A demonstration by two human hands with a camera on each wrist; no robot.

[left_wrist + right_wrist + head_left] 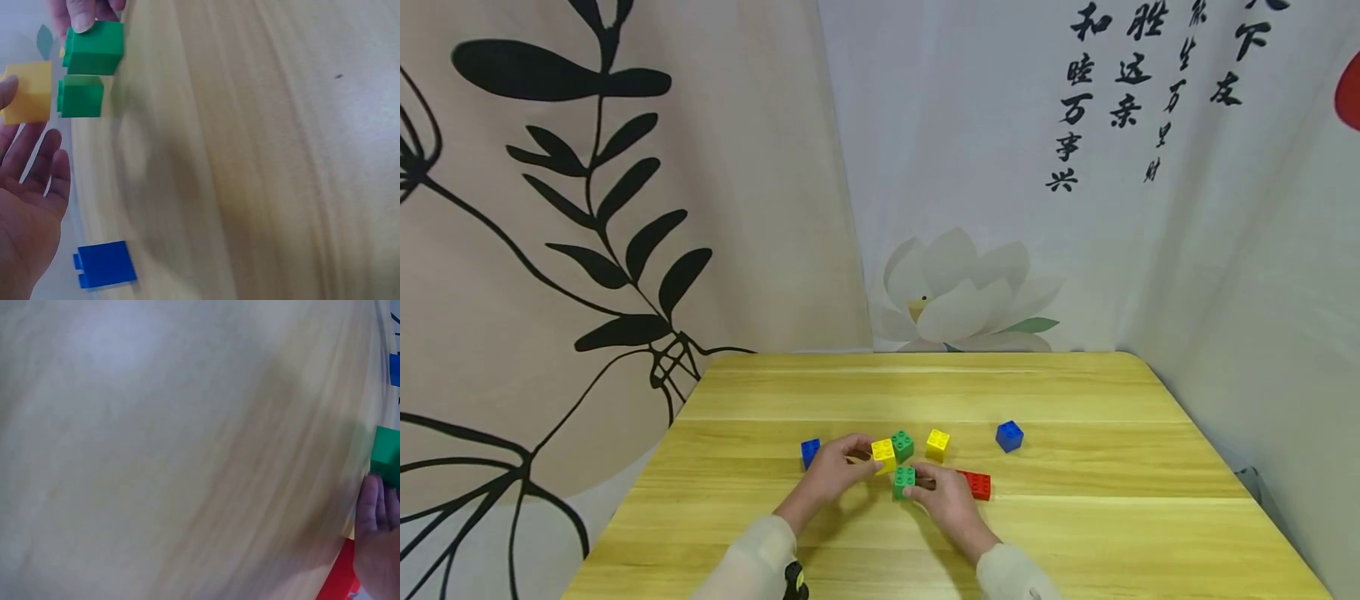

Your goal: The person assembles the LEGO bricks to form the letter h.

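My left hand (835,473) pinches a yellow toy building block (883,455) between thumb and fingers. In the left wrist view its thumb presses the side of that yellow block (32,92), and the other fingers spread below. A green block (904,482) is in the grip of my right hand (951,502), slightly nearer to me and to the right of the yellow one. Just behind the two held blocks sits a second green block (902,445). In the right wrist view the fingertips of my right hand (378,537) meet the held green block (385,453) at the frame's edge.
A blue block (809,451) lies behind the left hand, partly covered by it. The red block (977,485) is beside the right hand. Farther back are another yellow block (937,444) and a blue block (1010,436). Printed curtains hang behind the wooden table (1075,542).
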